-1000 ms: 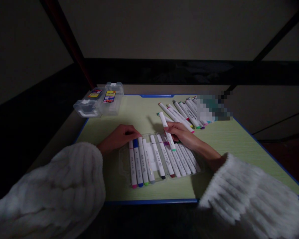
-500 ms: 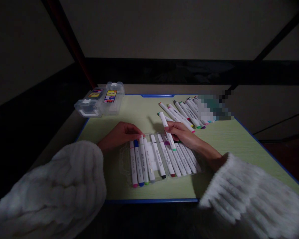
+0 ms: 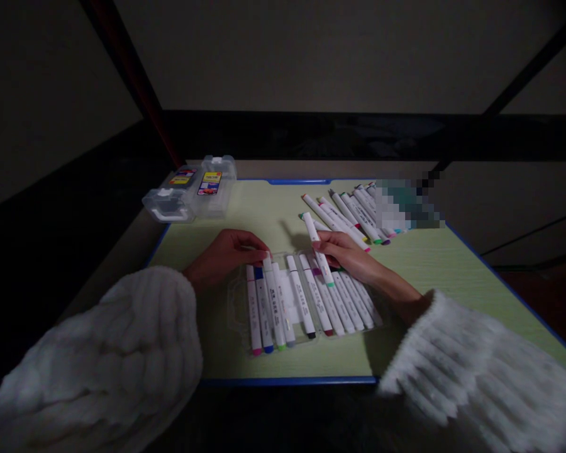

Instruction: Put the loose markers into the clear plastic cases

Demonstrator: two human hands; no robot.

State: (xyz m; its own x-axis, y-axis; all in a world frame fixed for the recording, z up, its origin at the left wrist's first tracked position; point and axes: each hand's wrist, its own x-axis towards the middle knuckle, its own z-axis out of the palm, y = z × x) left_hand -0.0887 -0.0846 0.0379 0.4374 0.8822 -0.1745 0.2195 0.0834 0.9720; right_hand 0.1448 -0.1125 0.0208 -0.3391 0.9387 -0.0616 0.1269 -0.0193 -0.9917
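Green table [image 3: 453,270]: left hand [image 3: 232,251], right hand [image 3: 348,250] hold 2 markers [image 3: 324,267], print [image 3: 274,297] illegible.

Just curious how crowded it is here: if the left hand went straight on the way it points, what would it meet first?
Past the lime-ended marker the left hand touches, most likely the teal-ended marker in the right hand. How high that one sits is hard to judge, though.

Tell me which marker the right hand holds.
The white marker with the teal-green lower end: it alone is gripped by the right hand, slanting over the row of markers.
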